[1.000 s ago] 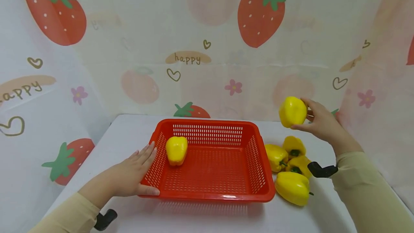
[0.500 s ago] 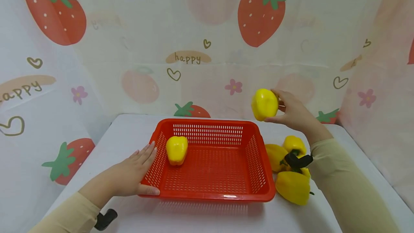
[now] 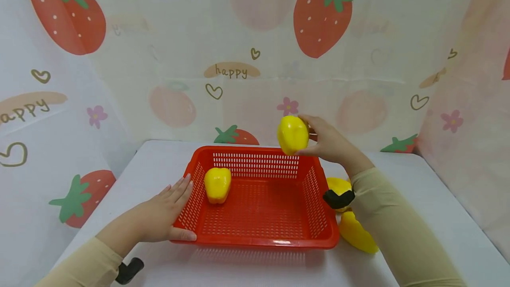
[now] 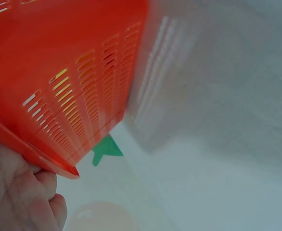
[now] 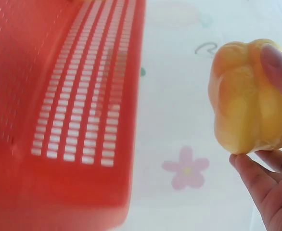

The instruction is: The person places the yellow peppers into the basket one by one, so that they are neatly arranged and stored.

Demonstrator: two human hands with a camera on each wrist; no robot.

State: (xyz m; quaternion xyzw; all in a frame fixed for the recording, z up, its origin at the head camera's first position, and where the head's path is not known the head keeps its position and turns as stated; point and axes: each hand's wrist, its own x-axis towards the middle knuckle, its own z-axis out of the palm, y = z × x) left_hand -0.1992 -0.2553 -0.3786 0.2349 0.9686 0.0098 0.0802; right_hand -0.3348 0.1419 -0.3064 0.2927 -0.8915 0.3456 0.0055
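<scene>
Evidently the right hand [image 3: 328, 143] holds one yellow bell pepper [image 3: 293, 135] in the air, and the grip is closed around it, with the thumb on one side and the fingers on the opposite side. In the head view the pepper overlaps the rear rim of the red basket [image 3: 259, 216], towards its right end; it is clear of the plastic, though whether it is directly above the basket cannot be determined. The left hand [image 3: 163, 214] is not gripping: its fingers lie straight along the left side, with the thumb on the near rim.

A second pepper [image 3: 218, 185] stands inside, near the left wall. Outside, just beside the right wall, a further pepper [image 3: 360, 234] rests on the white table [image 3: 414, 189], with at least one more pepper [image 3: 338, 184] behind it, partly covered by the sleeve [image 3: 398, 225].

Assessment of handling: the held item is judged light and fairly firm, its glossy skin likely slippery under a narrow pinch. Whether it is real produce or a model cannot be confirmed. Recommended hold is across the broad lobed sides, fingers spread, pressure even and moderate; a real one could bruise. The stem, not visible on this piece, is considered unsuitable for carrying.
</scene>
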